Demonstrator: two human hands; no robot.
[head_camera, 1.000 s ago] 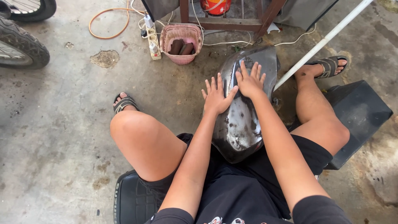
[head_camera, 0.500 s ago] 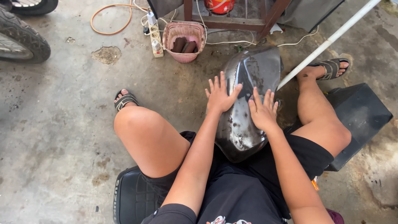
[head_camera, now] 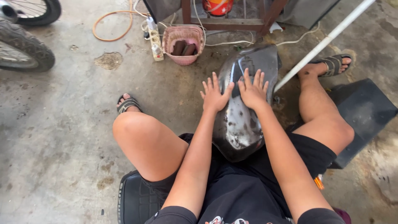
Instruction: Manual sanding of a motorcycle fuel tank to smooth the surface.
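Two hands: both lie flat and wide open on one big shiny part, fingers spread, side by side and almost touching. They grip nothing.
Floor: grey concrete floor with dark stains, under everything.
Person: sits low with bare knees apart, in black shorts and dark strap sandals.
Big part: dark grey shiny curved plastic vehicle cover lies between the knees. Its near end rests by the lap and its far end points away. It has pale dusty spots.
Black panel: flat black plastic panel lies on the floor by the right leg.
Black seat: black ribbed cushion sits under the left thigh.
Wheels: two black rubber tyres show at the top left corner, well apart from the hands.
White pole: long white pipe slants from the top right down to just beside the cover.
Left hand: left hand presses palm down on the left edge of the cover.
Right hand: right hand presses palm down on the middle of the cover, a bit farther away.
Pink basket: small pink plastic basket stands beyond the cover, with dark brown blocks inside.
Power strip: white power strip lies just beside the basket.
Orange cord: thin orange cord loops on the floor near the strip.
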